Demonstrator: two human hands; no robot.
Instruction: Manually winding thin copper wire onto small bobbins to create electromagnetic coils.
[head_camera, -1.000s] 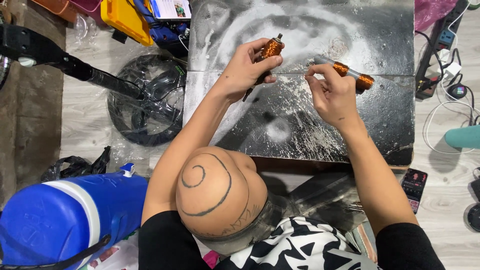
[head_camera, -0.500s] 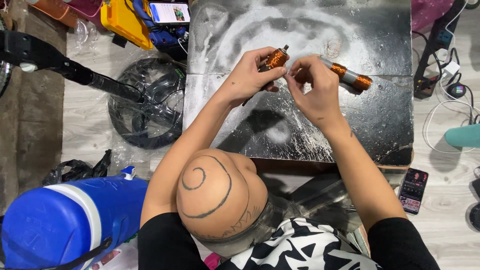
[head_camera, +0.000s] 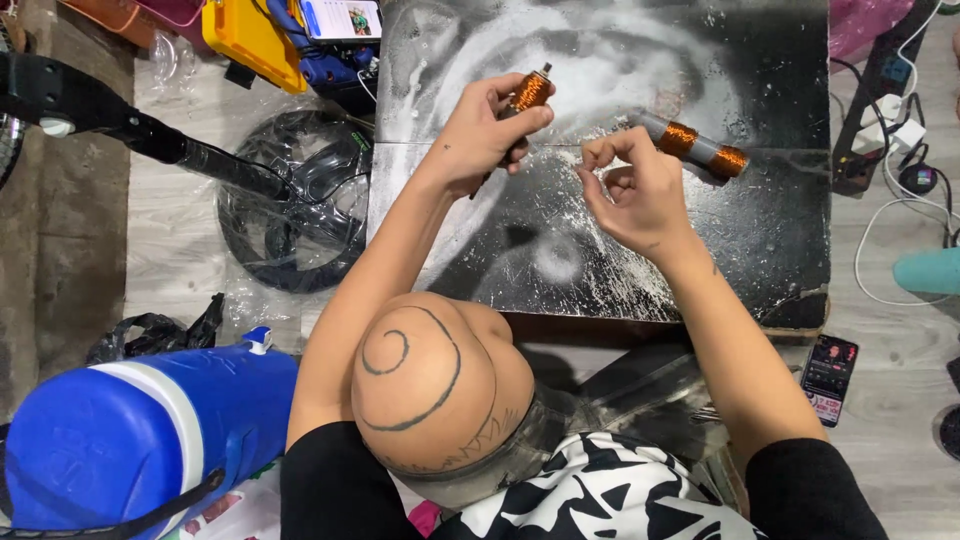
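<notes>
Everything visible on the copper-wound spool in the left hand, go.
The spool is a small cylinder wound with shiny orange copper-coloured wire, with a dark narrow tip sticking out at its upper end. It tilts with that tip toward the upper right, held above the black, white-smeared table. The left hand grips it, fingers wrapped over its lower part, which hides that end. The right hand is close by, fingers pinched, not touching the spool. Whether a wire runs between them is too fine to tell.
</notes>
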